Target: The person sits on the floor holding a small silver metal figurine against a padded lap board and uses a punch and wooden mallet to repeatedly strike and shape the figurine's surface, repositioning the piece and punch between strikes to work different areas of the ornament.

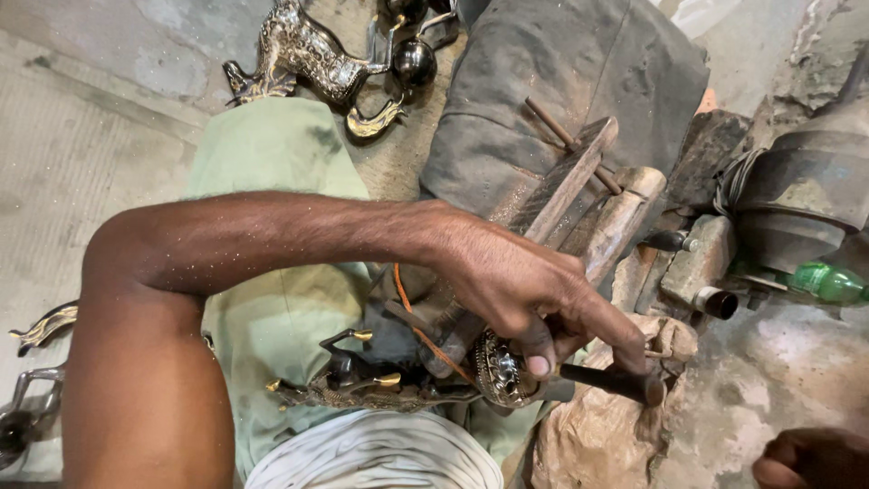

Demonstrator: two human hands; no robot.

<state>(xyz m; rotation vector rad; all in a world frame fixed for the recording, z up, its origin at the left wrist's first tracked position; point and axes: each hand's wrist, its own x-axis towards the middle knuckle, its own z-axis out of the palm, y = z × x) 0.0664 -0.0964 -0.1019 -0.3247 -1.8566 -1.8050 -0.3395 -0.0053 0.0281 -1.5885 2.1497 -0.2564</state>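
Head view: left hand [529,294] on a rod [602,380], pressed to a brass figure [398,380] in the lap.

The left arm crosses the frame; its fingers close round the dark rod, forefinger laid along it, the tip resting by the figure's ornate round end. The figure's body is half hidden under the wrist and an orange cord [421,330]. The right hand [810,457] is cut off at the lower right corner; whether it grips anything cannot be told. A wooden block [570,181] lies beyond, a green bottle [828,282] at right, another brass figure [312,54] up top.
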